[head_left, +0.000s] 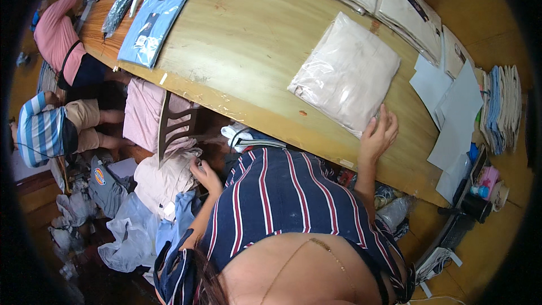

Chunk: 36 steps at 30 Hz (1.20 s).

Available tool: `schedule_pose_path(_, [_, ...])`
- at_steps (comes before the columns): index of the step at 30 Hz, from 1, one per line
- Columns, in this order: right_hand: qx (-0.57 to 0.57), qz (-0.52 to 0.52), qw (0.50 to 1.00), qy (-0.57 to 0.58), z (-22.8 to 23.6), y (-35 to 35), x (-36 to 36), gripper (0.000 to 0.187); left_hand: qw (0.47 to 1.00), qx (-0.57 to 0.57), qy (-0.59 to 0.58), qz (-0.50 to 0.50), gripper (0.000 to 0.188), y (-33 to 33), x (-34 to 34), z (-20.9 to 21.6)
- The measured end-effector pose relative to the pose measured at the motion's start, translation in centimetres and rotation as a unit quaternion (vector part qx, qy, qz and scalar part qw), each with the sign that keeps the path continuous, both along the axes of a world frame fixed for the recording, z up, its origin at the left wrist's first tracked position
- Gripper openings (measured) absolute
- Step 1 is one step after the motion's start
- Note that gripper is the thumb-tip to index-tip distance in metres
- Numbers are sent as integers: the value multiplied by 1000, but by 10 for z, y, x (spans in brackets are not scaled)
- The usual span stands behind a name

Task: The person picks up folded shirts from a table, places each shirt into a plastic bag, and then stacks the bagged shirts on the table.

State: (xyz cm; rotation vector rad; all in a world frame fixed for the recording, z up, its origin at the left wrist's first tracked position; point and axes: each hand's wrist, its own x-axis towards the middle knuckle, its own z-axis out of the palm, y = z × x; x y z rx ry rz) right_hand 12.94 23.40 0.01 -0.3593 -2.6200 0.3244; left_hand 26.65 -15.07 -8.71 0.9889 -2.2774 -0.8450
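A folded off-white garment in a clear plastic bag (347, 70) lies flat on the table. My right hand (381, 130) is at its near right corner, with thumb and fingers apart and fingertips touching the bag's edge. Below the table's edge on the left, my left hand (208, 178) reaches toward a crumpled cream garment (161, 181). Its fingers are loosely bent and apart, right beside the cloth; whether they touch it is hard to tell. A pink cloth (148, 114) drapes over a chair (164, 127) just beyond that hand.
Folded bagged garments (409, 20) line the table's far right edge, beside white sheets (451, 113). A bagged blue shirt (153, 28) lies at the table's left. Two people (42, 127) stand at left. Plastic bags (132, 231) and clothes lie low on the left.
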Motion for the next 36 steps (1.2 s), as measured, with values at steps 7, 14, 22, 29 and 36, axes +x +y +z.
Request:
schedule_pose_path(7, [56,69,994,-67,35,-47,-8,65,750,-155,42,-642,56,140,-204,148])
schedule_pose_path(14, [-28,108,987,-119,1,-21,-8,82,678,-261,-54,-685,60,176,-260,86])
schedule_pose_path(22, [-221,32,974,-51,6,-24,37,75,820,1,-73,-568,58,148,-193,112])
schedule_pose_path(29, [-177,34,982,59,2,-4,25,48,801,-76,137,-578,44,142,-227,116])
schedule_pose_path(36, [-244,105,892,365,146,5,-9,33,730,-81,417,-536,16,152,-253,226])
